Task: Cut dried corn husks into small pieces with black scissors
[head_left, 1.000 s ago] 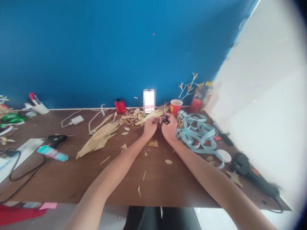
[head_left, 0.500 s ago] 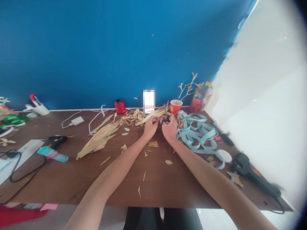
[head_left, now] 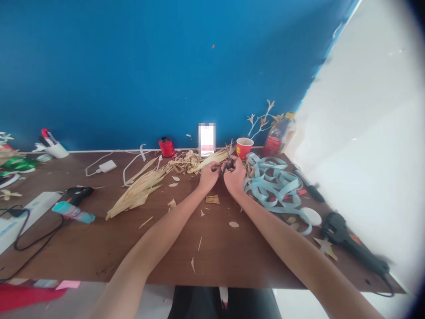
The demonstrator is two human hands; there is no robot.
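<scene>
My right hand (head_left: 235, 173) is closed around a pair of scissors (head_left: 229, 155), whose blades point up and away from me. Close beside it, my left hand (head_left: 210, 173) is closed in a pinch; what lies between its fingertips is too small to make out. Behind both hands lies a heap of dried corn husks (head_left: 189, 163). A longer bundle of husks (head_left: 137, 192) rests to the left. Small cut husk pieces (head_left: 212, 199) are scattered on the brown table (head_left: 226, 257) in front of my hands.
Right of my hands are tangled light-blue ribbon (head_left: 265, 177), a red paper cup (head_left: 245, 148), a bottle (head_left: 279, 135) and a glue gun (head_left: 352, 243). At left lie a blue roll (head_left: 73, 212), a power strip (head_left: 29, 217) and a charger (head_left: 106, 166). A blurred-out phone-like panel (head_left: 207, 139) stands by the wall.
Hardly anything differs. My left fingertips and right hand stay close together with the scissors still held; the whole view has shifted very slightly.
</scene>
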